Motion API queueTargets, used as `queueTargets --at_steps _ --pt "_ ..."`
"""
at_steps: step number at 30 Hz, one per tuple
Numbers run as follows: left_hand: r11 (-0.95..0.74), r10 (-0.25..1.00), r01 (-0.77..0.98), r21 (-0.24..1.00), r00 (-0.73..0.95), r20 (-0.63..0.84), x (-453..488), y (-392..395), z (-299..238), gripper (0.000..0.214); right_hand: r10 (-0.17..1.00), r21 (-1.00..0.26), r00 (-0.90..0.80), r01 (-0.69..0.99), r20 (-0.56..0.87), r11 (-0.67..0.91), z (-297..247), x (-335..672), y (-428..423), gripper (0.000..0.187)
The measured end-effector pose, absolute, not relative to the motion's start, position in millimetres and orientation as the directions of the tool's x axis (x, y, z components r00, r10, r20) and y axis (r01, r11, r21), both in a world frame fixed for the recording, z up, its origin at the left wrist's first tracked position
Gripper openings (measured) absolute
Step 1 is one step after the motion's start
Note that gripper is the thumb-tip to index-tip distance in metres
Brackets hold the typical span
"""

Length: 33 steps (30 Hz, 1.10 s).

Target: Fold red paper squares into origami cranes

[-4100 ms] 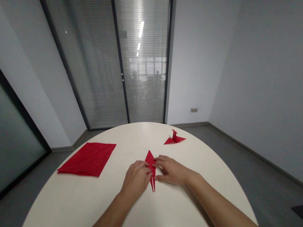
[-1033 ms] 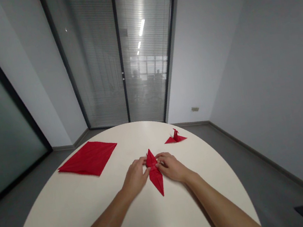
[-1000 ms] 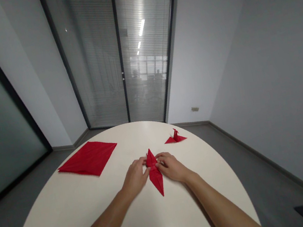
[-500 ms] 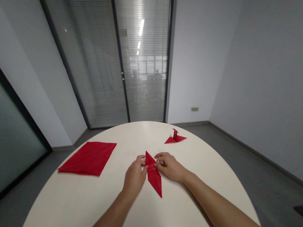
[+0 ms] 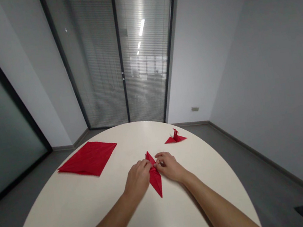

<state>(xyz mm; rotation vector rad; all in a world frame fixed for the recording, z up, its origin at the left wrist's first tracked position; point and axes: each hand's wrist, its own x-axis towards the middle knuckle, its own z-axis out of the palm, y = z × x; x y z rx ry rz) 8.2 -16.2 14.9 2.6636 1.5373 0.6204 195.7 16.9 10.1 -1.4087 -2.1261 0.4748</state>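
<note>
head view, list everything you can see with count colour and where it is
table: 1, white, rounded, fills the lower middle
half-folded paper piece: 1, red, long diamond shape, flat on the table between the two hands
stack of paper sheets: 1 stack, red, far left part of the table
finished paper crane: 1, red, far right part of the table
glass doors with blinds: 2 panels, dark frame, behind the table
wall socket: 1, pale, low on the far wall
left hand: 1, fingers on the left upper edge of the half-folded paper piece
right hand: 1, fingers on its right upper edge
</note>
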Motion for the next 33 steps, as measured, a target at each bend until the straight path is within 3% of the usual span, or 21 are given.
queueTargets --at_steps 7,17,24,33 --pt "-0.485 0.865 0.872 0.068 0.468 0.179 16.6 -26.0 24.1 0.031 0.911 -0.503 -0.323 0.761 0.255 0.411 7.4 194.4 18.4 0.03" --pt "-0.451 0.879 0.892 -0.028 0.449 0.162 28.7 -37.7 24.0 0.033 0.911 -0.485 -0.27 0.779 0.311 0.397 9.2 189.9 15.5 0.005" --pt "-0.461 0.868 0.887 -0.007 0.453 0.206 33.3 -41.5 19.4 0.033 0.847 -0.469 -0.389 0.709 0.362 0.526 11.7 194.6 20.2 0.011" --pt "-0.474 0.862 0.88 -0.025 0.469 0.192 35.3 -46.2 21.7 0.034 0.705 -0.36 -0.622 0.607 0.34 0.709 18.6 215.6 20.3 0.023"
